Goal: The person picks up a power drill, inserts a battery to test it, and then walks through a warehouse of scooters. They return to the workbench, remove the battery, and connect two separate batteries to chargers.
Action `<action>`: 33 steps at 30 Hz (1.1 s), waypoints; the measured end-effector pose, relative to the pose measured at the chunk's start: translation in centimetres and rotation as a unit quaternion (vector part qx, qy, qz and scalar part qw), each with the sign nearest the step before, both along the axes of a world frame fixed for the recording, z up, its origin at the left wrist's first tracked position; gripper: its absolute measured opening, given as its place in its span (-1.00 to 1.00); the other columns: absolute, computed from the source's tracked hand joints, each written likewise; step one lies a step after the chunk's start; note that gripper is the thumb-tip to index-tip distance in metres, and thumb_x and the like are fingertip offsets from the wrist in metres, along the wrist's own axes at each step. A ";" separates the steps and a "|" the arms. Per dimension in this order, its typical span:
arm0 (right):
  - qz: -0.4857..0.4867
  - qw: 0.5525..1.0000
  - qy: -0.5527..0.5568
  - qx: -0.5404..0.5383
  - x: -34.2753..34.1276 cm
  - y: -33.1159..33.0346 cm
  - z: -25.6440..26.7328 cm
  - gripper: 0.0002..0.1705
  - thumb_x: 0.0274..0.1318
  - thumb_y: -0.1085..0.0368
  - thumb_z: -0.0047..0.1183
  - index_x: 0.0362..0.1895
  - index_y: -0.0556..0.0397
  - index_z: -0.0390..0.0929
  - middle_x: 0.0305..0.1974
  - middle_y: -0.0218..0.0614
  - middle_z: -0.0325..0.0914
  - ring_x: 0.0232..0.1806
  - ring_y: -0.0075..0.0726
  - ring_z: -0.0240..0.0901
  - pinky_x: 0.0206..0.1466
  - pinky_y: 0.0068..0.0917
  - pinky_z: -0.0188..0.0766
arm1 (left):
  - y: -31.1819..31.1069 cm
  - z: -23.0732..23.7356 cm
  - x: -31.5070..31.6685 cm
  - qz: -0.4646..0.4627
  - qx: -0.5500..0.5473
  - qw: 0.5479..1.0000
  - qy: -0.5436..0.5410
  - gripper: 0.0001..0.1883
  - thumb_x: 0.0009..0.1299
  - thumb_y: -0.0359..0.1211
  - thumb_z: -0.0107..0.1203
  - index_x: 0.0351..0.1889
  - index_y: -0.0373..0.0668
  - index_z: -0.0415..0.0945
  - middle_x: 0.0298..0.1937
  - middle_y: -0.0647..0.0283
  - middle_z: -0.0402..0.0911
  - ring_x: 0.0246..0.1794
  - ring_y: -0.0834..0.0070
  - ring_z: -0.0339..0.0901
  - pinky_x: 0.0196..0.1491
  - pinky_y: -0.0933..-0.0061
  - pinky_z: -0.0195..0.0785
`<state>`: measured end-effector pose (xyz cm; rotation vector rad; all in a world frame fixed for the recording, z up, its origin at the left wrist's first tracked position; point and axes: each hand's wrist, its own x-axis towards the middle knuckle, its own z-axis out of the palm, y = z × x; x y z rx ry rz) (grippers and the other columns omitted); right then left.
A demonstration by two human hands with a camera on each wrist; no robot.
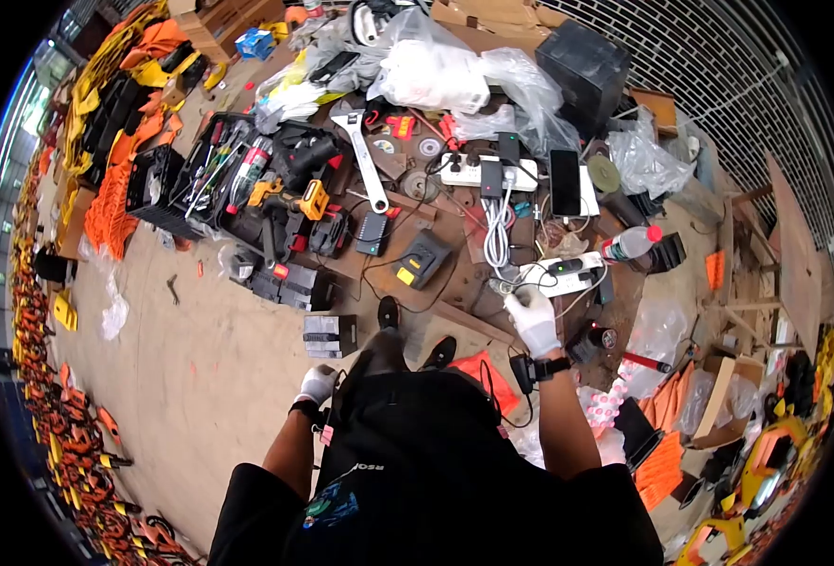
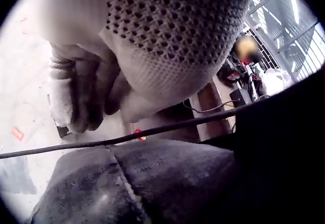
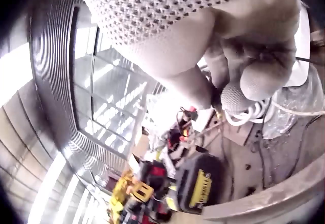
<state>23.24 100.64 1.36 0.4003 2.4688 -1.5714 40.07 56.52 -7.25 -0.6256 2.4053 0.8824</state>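
Observation:
My right hand [image 1: 535, 321], in a white knit glove, is over the front right of the cluttered worktop. Its fingers [image 3: 259, 76] are curled, and thumb and fingertips pinch a small thin piece with a brass-coloured tip [image 3: 219, 114]; its kind is hidden by the glove. Close by lie a bundled white cable [image 1: 497, 236] and a white power strip [image 1: 568, 275] with a dark plug on it. My left hand [image 1: 318, 385], gloved too, hangs beside the thigh, its fingers [image 2: 63, 97] loosely curled with nothing in them.
A charger [image 1: 422, 259] with a yellow label stands mid-worktop. A big adjustable wrench [image 1: 365, 165], a tool crate [image 1: 219, 179] and a cordless drill [image 1: 289, 198] lie left. A phone [image 1: 565, 184] and a red-capped bottle [image 1: 632, 243] are at right. A grey case [image 1: 329, 336] stands by my feet.

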 end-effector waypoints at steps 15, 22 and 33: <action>0.044 0.977 -0.151 -0.146 -0.3 0.0 -0.9 -0.77 0.27 0.20 0.05 -0.21 0.14 0.52 -0.55 -0.42 0.52 -0.68 -0.62 0.33 -0.66 -0.63 0.22 | -1.8 -3.3 10.8 -0.046 -0.093 0.991 -0.088 -0.60 0.35 -0.02 0.03 -0.21 -0.16 0.65 -0.18 0.00 0.67 -0.04 0.09 0.59 0.00 0.23 0.43; 0.025 0.980 -0.134 -0.146 1.5 1.4 -2.1 -0.77 0.28 0.22 0.04 -0.21 0.15 0.51 -0.52 -0.38 0.54 -0.65 -0.61 0.38 -0.63 -0.65 0.29 | -1.3 -0.2 8.3 0.091 -0.042 0.991 -0.084 -0.57 0.32 -0.07 0.08 -0.25 -0.30 0.64 -0.30 0.00 0.70 -0.22 0.15 0.67 -0.09 0.26 0.48; -0.001 0.985 -0.109 -0.137 4.4 -0.3 0.8 -0.81 0.27 0.23 0.03 -0.22 0.10 0.51 -0.52 -0.40 0.51 -0.64 -0.63 0.35 -0.64 -0.65 0.25 | -4.3 -1.3 3.5 0.095 -0.005 0.994 -0.048 -0.62 0.26 -0.13 0.06 -0.18 -0.23 0.66 -0.30 -0.02 0.69 -0.32 0.13 0.66 -0.11 0.27 0.51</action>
